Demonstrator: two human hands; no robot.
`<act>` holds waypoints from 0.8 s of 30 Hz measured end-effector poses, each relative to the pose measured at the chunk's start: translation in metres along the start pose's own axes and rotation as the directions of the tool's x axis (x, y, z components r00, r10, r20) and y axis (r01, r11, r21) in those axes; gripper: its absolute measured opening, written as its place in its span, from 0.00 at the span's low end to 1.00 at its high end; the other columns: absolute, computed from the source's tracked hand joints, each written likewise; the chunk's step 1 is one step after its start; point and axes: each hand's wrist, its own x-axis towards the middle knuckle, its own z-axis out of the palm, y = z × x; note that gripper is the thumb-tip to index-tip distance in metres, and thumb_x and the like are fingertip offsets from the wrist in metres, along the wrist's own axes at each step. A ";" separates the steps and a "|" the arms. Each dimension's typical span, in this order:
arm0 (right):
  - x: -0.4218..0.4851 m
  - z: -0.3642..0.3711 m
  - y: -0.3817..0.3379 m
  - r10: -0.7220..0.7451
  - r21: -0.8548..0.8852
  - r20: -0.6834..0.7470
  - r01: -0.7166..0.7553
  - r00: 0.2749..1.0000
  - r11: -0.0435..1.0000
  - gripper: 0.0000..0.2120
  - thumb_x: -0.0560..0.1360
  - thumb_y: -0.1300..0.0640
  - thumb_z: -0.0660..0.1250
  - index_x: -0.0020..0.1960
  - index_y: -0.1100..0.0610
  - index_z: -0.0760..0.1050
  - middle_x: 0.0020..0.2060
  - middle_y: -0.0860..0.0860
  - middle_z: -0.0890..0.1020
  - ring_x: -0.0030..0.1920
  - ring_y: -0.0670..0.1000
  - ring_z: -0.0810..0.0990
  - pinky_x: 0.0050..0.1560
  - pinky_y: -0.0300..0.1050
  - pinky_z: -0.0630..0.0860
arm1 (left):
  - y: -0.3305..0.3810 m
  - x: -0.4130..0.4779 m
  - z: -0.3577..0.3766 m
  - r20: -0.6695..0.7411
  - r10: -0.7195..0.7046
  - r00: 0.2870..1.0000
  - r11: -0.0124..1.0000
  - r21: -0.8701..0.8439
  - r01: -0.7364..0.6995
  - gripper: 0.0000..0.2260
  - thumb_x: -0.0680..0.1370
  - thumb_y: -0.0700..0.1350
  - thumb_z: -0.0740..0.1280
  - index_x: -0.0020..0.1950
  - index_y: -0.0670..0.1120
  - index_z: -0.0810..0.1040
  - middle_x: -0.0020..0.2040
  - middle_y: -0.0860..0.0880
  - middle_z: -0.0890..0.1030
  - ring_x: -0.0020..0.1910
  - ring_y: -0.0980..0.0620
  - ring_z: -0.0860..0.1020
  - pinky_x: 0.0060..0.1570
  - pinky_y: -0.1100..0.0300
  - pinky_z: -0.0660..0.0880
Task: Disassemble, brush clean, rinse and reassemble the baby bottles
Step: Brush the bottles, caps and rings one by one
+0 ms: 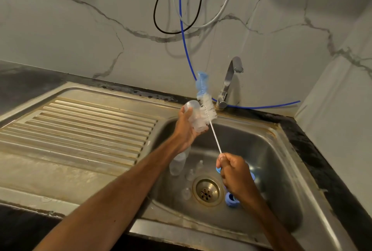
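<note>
Above the sink (271,160), the left hand (186,128) has its grip clamped round a clear baby bottle (194,116). At the bottle's 3 o'clock, the white bristles of the bottle brush (208,110) lie against its outside, with the blue tip at 12. The right hand (233,172), at 5 o'clock, has its grip pinched on the brush's wire handle. Inside the basin are a second bottle (177,165) at the drain's (207,191) 10 o'clock, small clear teats (190,174) at 9, and a blue collar (231,200) at 4.

Clear bottle (196,117) tilted beside white-bristled brush (208,108).
</note>
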 end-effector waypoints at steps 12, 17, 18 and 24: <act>-0.005 0.008 -0.004 -0.085 -0.056 0.034 0.087 0.996 0.995 0.18 0.82 0.63 0.58 0.34 0.56 0.73 0.21 0.43 0.71 0.23 0.42 0.67 0.30 0.42 0.64 | -0.002 0.000 0.005 0.008 -0.017 1.000 0.996 0.087 0.016 0.17 0.86 0.48 0.58 0.76 0.52 0.61 0.68 0.38 0.75 0.53 0.44 0.80 0.37 0.51 0.82; -0.016 0.004 -0.002 -0.114 -0.131 0.033 0.118 0.993 0.984 0.19 0.82 0.62 0.59 0.33 0.56 0.73 0.21 0.43 0.72 0.25 0.42 0.68 0.32 0.42 0.68 | 0.006 0.006 -0.007 -0.066 0.015 0.998 0.997 0.072 -0.011 0.17 0.87 0.49 0.56 0.76 0.50 0.62 0.67 0.39 0.75 0.53 0.44 0.80 0.38 0.51 0.81; -0.010 0.005 -0.005 -0.120 -0.122 -0.002 0.119 0.993 0.985 0.19 0.82 0.63 0.59 0.33 0.56 0.73 0.22 0.42 0.72 0.25 0.42 0.68 0.32 0.42 0.68 | 0.004 0.003 -0.003 -0.022 0.012 1.000 0.996 0.094 -0.010 0.17 0.87 0.51 0.57 0.75 0.50 0.63 0.67 0.39 0.76 0.53 0.45 0.80 0.40 0.51 0.82; -0.011 0.003 -0.002 -0.100 -0.117 0.007 0.100 0.995 0.988 0.19 0.81 0.64 0.59 0.33 0.55 0.72 0.23 0.44 0.73 0.27 0.42 0.70 0.34 0.46 0.70 | 0.001 0.004 -0.003 -0.050 -0.002 0.999 0.999 -0.051 -0.001 0.23 0.84 0.53 0.63 0.77 0.48 0.66 0.68 0.39 0.77 0.59 0.41 0.81 0.43 0.50 0.83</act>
